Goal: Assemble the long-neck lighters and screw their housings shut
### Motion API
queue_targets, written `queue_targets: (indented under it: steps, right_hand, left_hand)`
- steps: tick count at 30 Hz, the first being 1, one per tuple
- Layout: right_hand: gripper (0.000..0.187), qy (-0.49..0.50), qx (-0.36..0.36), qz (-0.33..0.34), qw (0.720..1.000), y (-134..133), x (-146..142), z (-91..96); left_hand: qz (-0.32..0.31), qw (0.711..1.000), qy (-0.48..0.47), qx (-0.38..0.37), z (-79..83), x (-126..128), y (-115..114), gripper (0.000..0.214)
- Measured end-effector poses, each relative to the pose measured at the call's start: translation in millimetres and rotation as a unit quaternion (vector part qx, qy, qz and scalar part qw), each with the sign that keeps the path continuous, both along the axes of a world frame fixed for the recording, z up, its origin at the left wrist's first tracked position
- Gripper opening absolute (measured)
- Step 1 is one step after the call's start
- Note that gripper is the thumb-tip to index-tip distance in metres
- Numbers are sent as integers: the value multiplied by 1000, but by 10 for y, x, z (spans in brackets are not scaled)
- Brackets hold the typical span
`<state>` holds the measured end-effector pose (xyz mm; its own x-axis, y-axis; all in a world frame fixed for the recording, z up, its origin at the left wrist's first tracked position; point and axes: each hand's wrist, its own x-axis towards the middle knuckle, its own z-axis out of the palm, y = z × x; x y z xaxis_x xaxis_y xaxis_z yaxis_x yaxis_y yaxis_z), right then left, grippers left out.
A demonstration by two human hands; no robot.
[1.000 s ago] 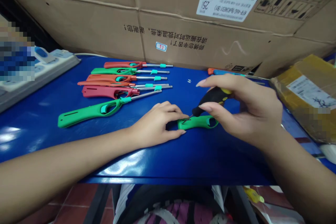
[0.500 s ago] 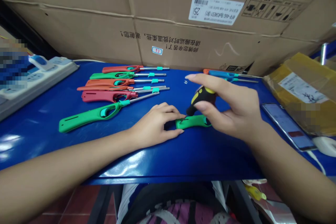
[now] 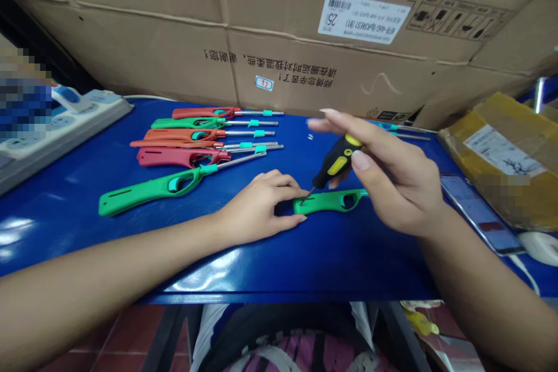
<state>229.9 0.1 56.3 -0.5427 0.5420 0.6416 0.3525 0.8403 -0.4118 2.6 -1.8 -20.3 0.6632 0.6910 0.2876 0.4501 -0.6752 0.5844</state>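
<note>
On the blue tabletop, a green long-necked lighter (image 3: pixel 328 202) lies flat with its handle end toward the left. My left hand (image 3: pixel 261 209) is closed on that end, fingers on the far side and thumb on the near side. A stubby screwdriver (image 3: pixel 335 164) with a black and yellow handle leans over the lighter, its tip at the slot near the handle end. My right hand (image 3: pixel 396 177) is around the screwdriver's handle, thumb against it and forefinger stretched out above. The fingers behind the handle are partly hidden, and the lighter's nozzle is largely covered by this hand.
Several lighters, including a near green one (image 3: pixel 143 192) and a red one (image 3: pixel 183 157), lie at left. Tiny pale bits (image 3: pixel 310 136) lie beyond the screwdriver. A phone (image 3: pixel 479 215) and a taped parcel (image 3: pixel 505 151) are right. A power strip (image 3: pixel 56 128) and a cardboard wall (image 3: pixel 270 29) border the table.
My right hand has turned about the screwdriver and shifted slightly right, uncovering more of the green lighter. The screwdriver's handle shows from another side. My left hand holds its place.
</note>
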Motion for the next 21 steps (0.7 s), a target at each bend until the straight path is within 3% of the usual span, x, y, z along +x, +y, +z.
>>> queue_targets:
  steps: [3, 7, 9, 12, 15, 19, 21]
  right_hand:
    - [38, 20, -17, 27, 999, 14, 8, 8]
    - [27, 20, 132, -27, 991, 51, -31, 2]
    - [30, -2, 164, -39, 986, 50, -37, 13]
    - [41, -38, 93, -5, 995, 25, -21, 43]
    - [38, -39, 36, 18, 998, 11, -16, 56]
    - [27, -31, 137, -52, 989, 25, -38, 30]
    - [33, -45, 136, -65, 988, 26, -38, 17]
  left_hand:
    - [4, 1000, -5, 5, -14, -5, -5, 33]
    - [5, 1000, -15, 20, -32, -16, -15, 34]
    - [2, 1000, -15, 22, -27, -15, -16, 34]
    - [-1, 1000, -9, 11, -12, -9, -13, 32]
    - [1, 1000, -8, 10, -12, -7, -11, 31]
    - [7, 1000, -13, 19, -24, -13, -9, 33]
    - [5, 1000, -10, 16, -18, -12, -8, 33]
